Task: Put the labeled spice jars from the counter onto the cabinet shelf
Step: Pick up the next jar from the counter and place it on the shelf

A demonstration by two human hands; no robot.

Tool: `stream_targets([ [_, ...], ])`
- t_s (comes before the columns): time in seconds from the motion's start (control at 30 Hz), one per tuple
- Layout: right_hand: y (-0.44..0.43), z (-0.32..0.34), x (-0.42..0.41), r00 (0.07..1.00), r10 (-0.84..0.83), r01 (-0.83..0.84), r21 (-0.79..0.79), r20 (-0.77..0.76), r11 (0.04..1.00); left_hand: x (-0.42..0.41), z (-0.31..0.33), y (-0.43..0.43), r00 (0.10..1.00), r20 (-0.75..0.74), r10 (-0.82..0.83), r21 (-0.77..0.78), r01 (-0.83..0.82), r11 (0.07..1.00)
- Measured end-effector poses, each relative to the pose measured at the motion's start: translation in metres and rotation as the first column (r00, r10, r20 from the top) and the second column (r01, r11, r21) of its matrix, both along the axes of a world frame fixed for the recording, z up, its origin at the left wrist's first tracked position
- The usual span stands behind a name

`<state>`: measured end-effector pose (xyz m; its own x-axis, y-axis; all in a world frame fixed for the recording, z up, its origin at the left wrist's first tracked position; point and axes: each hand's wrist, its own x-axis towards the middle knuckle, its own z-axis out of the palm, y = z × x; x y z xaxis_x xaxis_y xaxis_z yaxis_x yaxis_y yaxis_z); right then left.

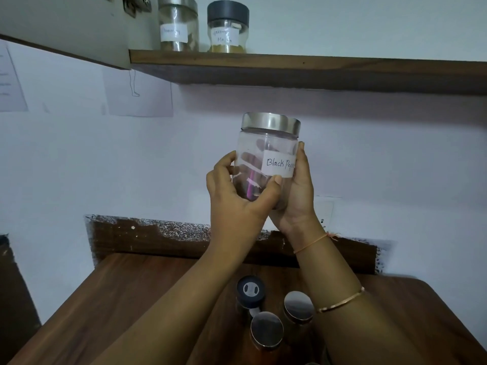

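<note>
A clear jar with a steel lid and a white label reading "Black Pepp..." is held upright in mid-air, well below the shelf. My left hand grips its left side and bottom, thumb under the label. My right hand cups its right side from behind. On the shelf's left end stand two labeled jars: a steel-lidded one and a black-lidded one. On the wooden counter below my arms stand a black-lidded jar and two steel-lidded jars.
An open cabinet door hangs at the upper left beside the shelf. Papers are taped to the white wall. The shelf runs bare to the right of the two jars. A dark backsplash strip borders the counter's far edge.
</note>
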<state>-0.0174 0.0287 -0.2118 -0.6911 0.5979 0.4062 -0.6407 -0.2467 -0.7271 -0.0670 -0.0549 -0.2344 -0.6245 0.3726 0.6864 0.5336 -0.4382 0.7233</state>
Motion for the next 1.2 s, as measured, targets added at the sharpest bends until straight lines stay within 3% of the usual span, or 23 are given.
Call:
stream_targets([
  [0.2,-0.001,0.007,0.007,1.0,-0.015,0.015,0.032,-0.021,0.999,0.005,0.005,-0.001,0.999,-0.03,-0.012,0.025,0.012,1.0],
  [0.5,-0.016,0.014,0.014,0.946,-0.321,0.305,0.205,0.052,0.93,0.002,0.007,-0.002,0.974,0.061,-0.217,0.078,0.212,0.974],
  [0.73,-0.029,0.021,0.014,0.881,-0.467,0.438,0.234,0.08,0.868,-0.004,0.006,0.001,0.925,0.152,-0.349,0.107,0.335,0.936],
  [1.2,-0.038,0.026,0.015,0.839,-0.544,0.515,0.328,-0.004,0.792,-0.005,0.01,-0.001,0.892,0.156,-0.425,0.167,0.4,0.901],
])
